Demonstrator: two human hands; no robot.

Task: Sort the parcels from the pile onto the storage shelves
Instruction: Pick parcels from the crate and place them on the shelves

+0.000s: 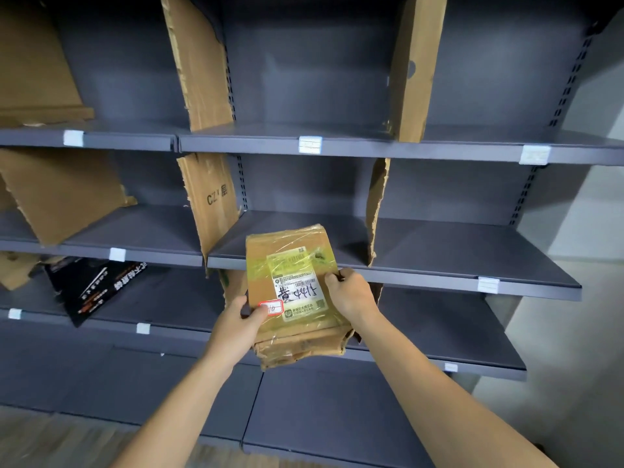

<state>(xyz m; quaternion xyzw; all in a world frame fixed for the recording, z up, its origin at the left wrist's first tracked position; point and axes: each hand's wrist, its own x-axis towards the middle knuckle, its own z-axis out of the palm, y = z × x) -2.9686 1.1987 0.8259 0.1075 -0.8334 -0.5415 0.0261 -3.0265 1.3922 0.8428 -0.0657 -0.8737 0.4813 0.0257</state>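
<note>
Parcel [297, 292], taped cardboard, sits pinched between my left grip [241, 320] and right grip [351, 292], just before the middle shelf [439, 251]. I should keep it level, slide it forward between the cardboard dividers [376, 211], label outward.

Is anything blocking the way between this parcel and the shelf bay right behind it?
Nothing visible. The parcel, held by the left hand and right hand, faces an open bay between two cardboard dividers at the sides.

both arms stretched forward — left hand [243, 323] and right hand [351, 292] closed, gripping.
</note>
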